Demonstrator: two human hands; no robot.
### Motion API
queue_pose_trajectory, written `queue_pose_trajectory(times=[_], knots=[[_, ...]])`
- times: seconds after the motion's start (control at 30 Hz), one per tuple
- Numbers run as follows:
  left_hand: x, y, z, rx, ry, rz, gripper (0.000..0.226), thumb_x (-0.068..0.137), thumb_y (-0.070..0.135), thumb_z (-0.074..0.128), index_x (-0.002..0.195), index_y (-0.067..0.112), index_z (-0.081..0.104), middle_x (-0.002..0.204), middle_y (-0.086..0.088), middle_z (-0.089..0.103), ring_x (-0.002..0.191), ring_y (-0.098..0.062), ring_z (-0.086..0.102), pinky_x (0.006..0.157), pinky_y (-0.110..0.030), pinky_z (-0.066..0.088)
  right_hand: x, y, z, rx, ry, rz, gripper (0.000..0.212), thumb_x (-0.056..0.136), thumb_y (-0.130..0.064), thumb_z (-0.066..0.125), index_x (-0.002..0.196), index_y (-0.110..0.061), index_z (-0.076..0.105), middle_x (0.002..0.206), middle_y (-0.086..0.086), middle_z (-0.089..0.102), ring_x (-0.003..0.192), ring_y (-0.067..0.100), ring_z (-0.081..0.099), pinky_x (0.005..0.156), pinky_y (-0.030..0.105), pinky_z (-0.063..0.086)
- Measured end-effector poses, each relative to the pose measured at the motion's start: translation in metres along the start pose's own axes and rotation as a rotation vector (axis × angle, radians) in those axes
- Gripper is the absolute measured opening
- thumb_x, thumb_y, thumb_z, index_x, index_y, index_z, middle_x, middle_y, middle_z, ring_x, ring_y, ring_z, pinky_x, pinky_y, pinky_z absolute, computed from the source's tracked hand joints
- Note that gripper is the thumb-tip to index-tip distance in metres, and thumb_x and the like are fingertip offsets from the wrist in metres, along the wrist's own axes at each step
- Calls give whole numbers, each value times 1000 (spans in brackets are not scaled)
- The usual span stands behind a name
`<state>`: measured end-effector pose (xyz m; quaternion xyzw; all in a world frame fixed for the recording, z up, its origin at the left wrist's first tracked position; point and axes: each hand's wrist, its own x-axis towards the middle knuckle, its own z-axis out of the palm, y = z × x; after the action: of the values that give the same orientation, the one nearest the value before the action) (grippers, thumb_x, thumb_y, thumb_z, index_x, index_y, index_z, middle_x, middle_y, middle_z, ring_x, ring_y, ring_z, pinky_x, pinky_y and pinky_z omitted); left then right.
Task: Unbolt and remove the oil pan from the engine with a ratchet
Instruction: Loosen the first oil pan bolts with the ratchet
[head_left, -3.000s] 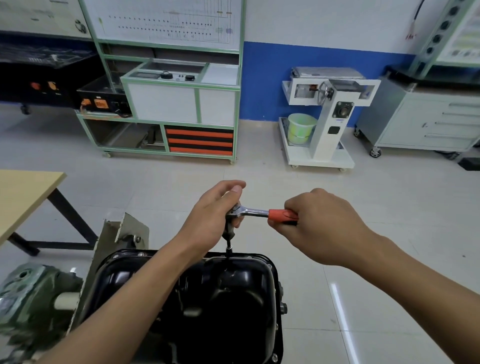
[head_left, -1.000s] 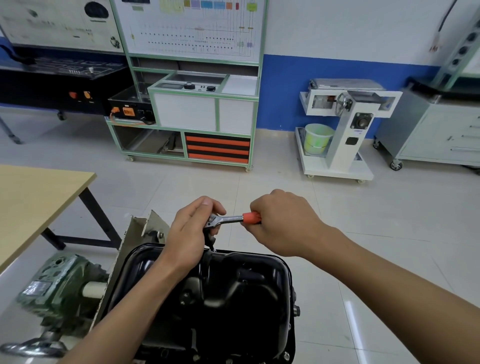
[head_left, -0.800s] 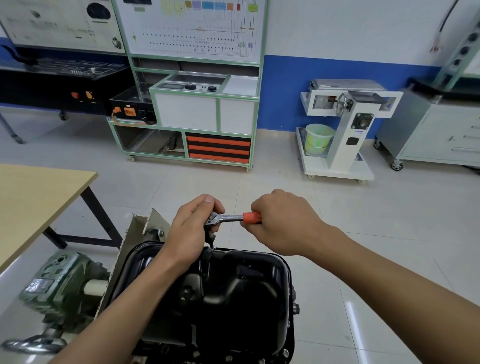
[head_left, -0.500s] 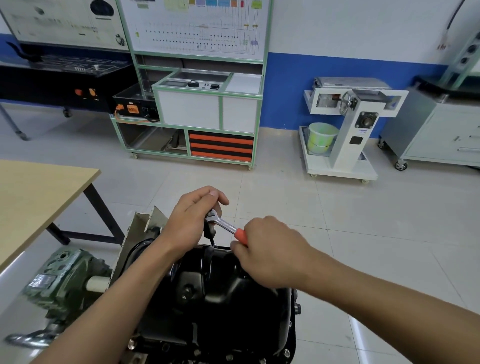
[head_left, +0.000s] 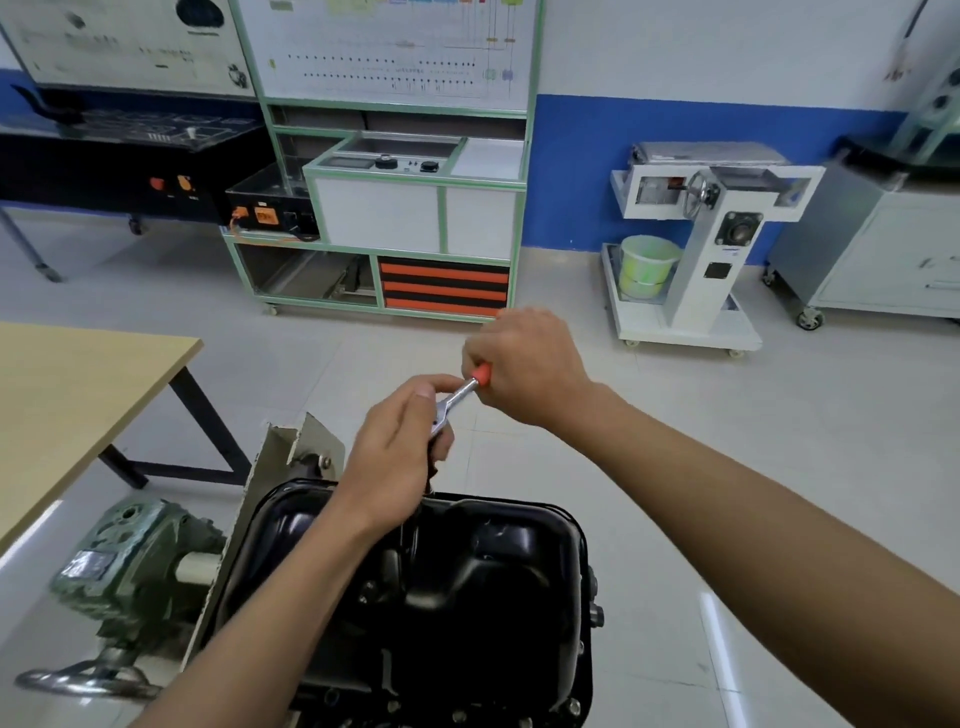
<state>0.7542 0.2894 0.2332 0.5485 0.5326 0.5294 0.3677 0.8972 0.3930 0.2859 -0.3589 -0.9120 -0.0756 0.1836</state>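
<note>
A glossy black oil pan faces up on the engine at the bottom centre, with small bolts along its rim. A ratchet with a silver shaft and an orange grip stands over the pan's far edge. My left hand holds the ratchet's head, its fingers curled round the top of the black extension that drops to the rim. My right hand grips the orange handle, which points up and to the right, away from me. The socket's tip is hidden behind my left hand.
A green gearbox with a hand wheel carries the engine on the left. A wooden table stands at the far left. A green-framed training bench, a white stand with a green bucket and a grey cabinet line the back wall.
Half a second ago my right hand had pulled the handle back toward me over the pan; now it has swung the handle away, up and to the right. My left hand stays on the head.
</note>
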Motion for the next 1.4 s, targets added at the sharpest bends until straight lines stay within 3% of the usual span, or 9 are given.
queue_pose_trajectory(times=[0.17, 0.3, 0.47, 0.7, 0.8, 0.93, 1.07, 1.2, 1.4], knots=[[-3, -6, -14, -60, -63, -18, 37, 99, 43, 34, 116, 43, 67, 57, -3, 54, 60, -18, 49, 65, -36, 44, 8, -16, 9, -77, 68, -75, 29, 95, -27, 57, 67, -20, 55, 68, -3, 54, 73, 22, 49, 71, 36, 31], [12, -11, -16, -179, 97, -92, 33, 96, 49, 41, 109, 43, 71, 60, 0, 55, 57, -18, 50, 65, -44, 45, -21, -27, -13, -184, -237, 160, 28, 93, -40, 57, 78, -23, 40, 70, -2, 42, 56, 19, 38, 52, 29, 24], [26, -18, -22, -124, 110, -37, 42, 98, 51, 36, 116, 30, 67, 63, 8, 50, 63, -10, 50, 83, -46, 48, -51, -68, -38, 116, -753, 157, 39, 89, -48, 55, 67, -18, 45, 65, -1, 50, 58, 17, 48, 50, 27, 28], [15, -10, -36, -127, -119, -100, 74, 89, 74, 35, 64, 15, 72, 73, -16, 70, 67, -30, 59, 71, -40, 49, -17, -39, -20, -64, -449, 195, 13, 97, -29, 50, 88, -23, 44, 73, -2, 36, 71, 25, 46, 64, 34, 34], [12, -4, -24, 0, -242, -95, 73, 87, 75, 35, 50, 18, 62, 60, -12, 65, 61, -24, 60, 68, -30, 47, 11, -23, -4, -215, -328, 58, 18, 99, -26, 48, 82, -23, 46, 83, -1, 51, 83, 24, 52, 76, 37, 31], [17, -4, -20, -44, -241, -145, 66, 88, 71, 40, 48, 19, 52, 53, -7, 52, 59, -24, 49, 70, -41, 38, 36, -26, 13, -163, -116, -52, 21, 102, -29, 41, 82, -25, 46, 92, -4, 56, 92, 20, 48, 93, 41, 35], [17, -9, -24, -140, -117, -170, 63, 82, 69, 48, 49, 16, 45, 51, -4, 45, 56, -23, 43, 71, -42, 35, 31, -23, 12, -90, -116, -6, 27, 101, -33, 43, 76, -23, 43, 79, -6, 47, 79, 19, 41, 80, 38, 36], [22, -7, -35, -253, 59, -156, 57, 80, 67, 54, 48, 20, 48, 52, -3, 44, 55, -22, 43, 65, -39, 35, 20, -23, -10, -75, -134, 71, 40, 93, -44, 54, 62, -23, 41, 63, -4, 42, 54, 15, 39, 52, 28, 32], [31, -3, -65, -241, 172, -125, 51, 81, 62, 57, 50, 22, 52, 50, -2, 46, 56, -23, 43, 57, -35, 38, 15, -47, -26, 204, -231, 44, 45, 91, -45, 56, 55, -20, 43, 58, -3, 44, 54, 15, 42, 48, 29, 25]])
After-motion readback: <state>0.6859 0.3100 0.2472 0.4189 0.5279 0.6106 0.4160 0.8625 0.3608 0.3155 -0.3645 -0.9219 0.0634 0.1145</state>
